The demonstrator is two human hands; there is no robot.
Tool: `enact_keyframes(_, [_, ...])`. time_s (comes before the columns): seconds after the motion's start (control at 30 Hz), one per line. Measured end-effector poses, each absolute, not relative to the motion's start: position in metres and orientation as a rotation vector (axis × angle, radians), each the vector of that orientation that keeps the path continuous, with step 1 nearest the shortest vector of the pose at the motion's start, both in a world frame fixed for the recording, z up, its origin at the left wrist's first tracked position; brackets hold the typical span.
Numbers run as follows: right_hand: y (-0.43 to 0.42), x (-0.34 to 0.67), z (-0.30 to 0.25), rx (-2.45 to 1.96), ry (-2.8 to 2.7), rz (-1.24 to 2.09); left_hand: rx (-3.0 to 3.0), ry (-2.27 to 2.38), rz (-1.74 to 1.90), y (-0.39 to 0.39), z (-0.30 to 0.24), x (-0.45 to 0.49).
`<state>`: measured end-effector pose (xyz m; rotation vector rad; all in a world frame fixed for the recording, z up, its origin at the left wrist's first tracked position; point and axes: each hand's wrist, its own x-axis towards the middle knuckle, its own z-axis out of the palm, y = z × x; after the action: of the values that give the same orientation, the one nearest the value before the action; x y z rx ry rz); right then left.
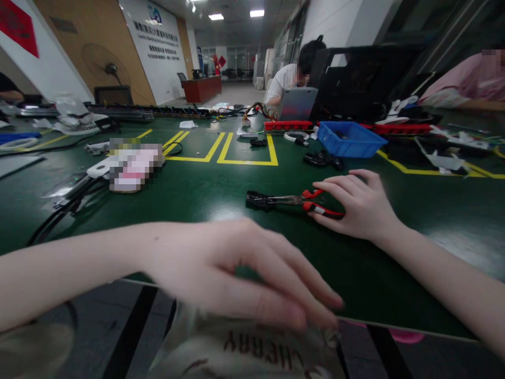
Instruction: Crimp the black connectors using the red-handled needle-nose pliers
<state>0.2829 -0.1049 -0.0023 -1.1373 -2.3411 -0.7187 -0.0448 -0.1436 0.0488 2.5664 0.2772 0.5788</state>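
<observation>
My right hand (357,205) has its fingers around the red-and-black handles of a pair of long-nose pliers (321,209), which lies low over the table with its handles spread. The jaws point left and meet a small black part (258,200); whether they grip it I cannot tell. In front, my left hand (240,268) hangs over the table's near edge, slightly blurred. Its fingers stretch to the right, with nothing visible in them. Below that hand is pale fabric with printed letters (264,347).
On the green table (197,197) lie a blurred-out pink item (136,168) and black cables (74,205) at left. A blue bin (351,139) stands at back right beside black parts (323,159). Farther back are a red strip (288,125) and people at work.
</observation>
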Motion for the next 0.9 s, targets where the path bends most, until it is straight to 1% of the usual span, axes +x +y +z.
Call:
enact_keyframes(0.03, [-0.105,0.283,-0.002,-1.133,-2.333,-0.73,2.504,0.23,0.52,-0.131,0.058,-0.039])
enact_keyframes(0.07, [-0.105,0.284,-0.001,-1.129,-2.326,-0.738,2.445,0.238,0.555,-0.117,0.064,-0.034])
enact_keyframes(0.13, [-0.106,0.285,0.001,-1.124,-2.31,-0.744,2.411,0.313,0.723,-0.089,0.066,-0.023])
enact_keyframes(0.23, [-0.107,0.288,0.002,-1.138,-2.29,-0.735,2.397,0.461,1.089,-0.056,0.049,-0.013])
enact_keyframes(0.3, [-0.107,0.289,0.003,-1.149,-2.279,-0.741,2.368,0.506,1.227,-0.043,0.032,-0.013])
enact_keyframes(0.37, [-0.107,0.289,0.003,-1.135,-2.277,-0.762,2.361,0.532,1.277,-0.036,0.017,-0.015])
enact_keyframes(0.43, [-0.106,0.289,0.003,-1.098,-2.276,-0.79,2.398,0.55,1.243,-0.033,0.006,-0.019])
enact_keyframes(0.57, [-0.107,0.288,0.004,-1.056,-2.277,-0.813,2.515,0.538,1.049,-0.032,-0.005,-0.023])
enact_keyframes(0.8, [-0.109,0.287,0.006,-1.061,-2.293,-0.849,2.657,0.502,0.786,-0.036,-0.011,-0.021])
enact_keyframes(0.9, [-0.11,0.287,0.006,-1.07,-2.308,-0.837,2.667,0.488,0.727,-0.037,-0.01,-0.021])
